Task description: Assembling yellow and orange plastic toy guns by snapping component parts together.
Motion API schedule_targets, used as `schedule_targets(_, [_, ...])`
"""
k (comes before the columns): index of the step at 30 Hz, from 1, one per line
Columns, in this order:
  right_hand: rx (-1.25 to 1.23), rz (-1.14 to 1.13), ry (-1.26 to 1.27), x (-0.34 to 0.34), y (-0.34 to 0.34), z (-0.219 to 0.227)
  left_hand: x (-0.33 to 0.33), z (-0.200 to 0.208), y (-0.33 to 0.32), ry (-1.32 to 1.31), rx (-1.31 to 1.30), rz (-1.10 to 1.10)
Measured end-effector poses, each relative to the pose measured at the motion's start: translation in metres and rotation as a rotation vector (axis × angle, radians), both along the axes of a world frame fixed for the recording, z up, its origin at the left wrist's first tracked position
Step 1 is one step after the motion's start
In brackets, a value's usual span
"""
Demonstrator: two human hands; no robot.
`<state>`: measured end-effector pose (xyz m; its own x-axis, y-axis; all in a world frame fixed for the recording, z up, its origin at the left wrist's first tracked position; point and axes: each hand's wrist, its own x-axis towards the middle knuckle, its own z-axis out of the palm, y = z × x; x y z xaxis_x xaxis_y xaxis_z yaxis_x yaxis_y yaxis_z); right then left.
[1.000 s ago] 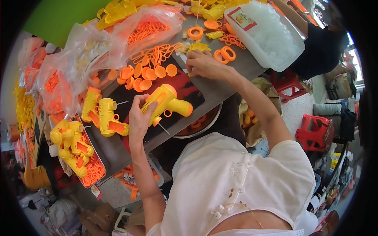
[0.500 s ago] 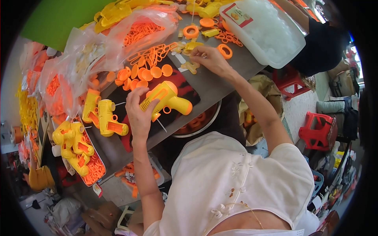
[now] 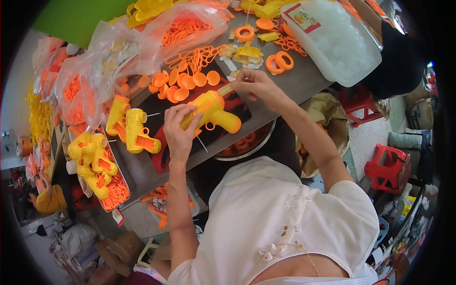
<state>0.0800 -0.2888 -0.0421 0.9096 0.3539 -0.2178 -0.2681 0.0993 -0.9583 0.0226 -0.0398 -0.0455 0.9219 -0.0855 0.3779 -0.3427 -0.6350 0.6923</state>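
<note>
My left hand (image 3: pixel 178 135) is wrapped round the back of a yellow toy gun (image 3: pixel 219 117) with an orange cap and orange trigger, above the table's near edge. In my right hand (image 3: pixel 259 89), a small pale yellow flat piece (image 3: pixel 226 89) is pinched between the fingertips. Its free end is at the gun's orange cap; whether it touches, I cannot tell. Beyond the gun lie several orange round cups (image 3: pixel 188 82). A yellow part (image 3: pixel 248 53) and small pale pieces are just past my right hand, near two orange rings (image 3: pixel 284 60).
More yellow toy gun bodies (image 3: pixel 137 128) lie to the left, some over a tray of orange parts (image 3: pixel 116 192). Clear bags (image 3: pixel 194 28) of parts fill the far side. A white tub (image 3: pixel 332 47) stands far right. Below the edge is a metal basin (image 3: pixel 247 147); red stools (image 3: pixel 387 164) stand right.
My right hand has come from the small-piece pile toward the gun, bringing the pale yellow piece to its cap. My left hand still holds the gun. The whole view has shifted slightly.
</note>
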Motion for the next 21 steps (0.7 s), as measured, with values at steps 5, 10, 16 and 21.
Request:
schedule_targets(5, [-0.052,0.004,0.093,-0.003,0.022,-0.009,-0.001,-0.008,0.002,-0.031,-0.059,0.025])
schedule_targets(10, [-0.196,0.078,0.016,-0.001,0.041,-0.008,0.002,-0.004,0.003,-0.015,-0.028,-0.013])
schedule_targets(16, [-0.416,0.144,-0.234,0.010,0.036,-0.009,0.004,0.004,-0.001,0.028,0.044,-0.030])
schedule_targets(21, [-0.477,0.110,-0.419,0.008,0.040,-0.010,0.002,0.003,-0.003,0.014,0.055,0.001])
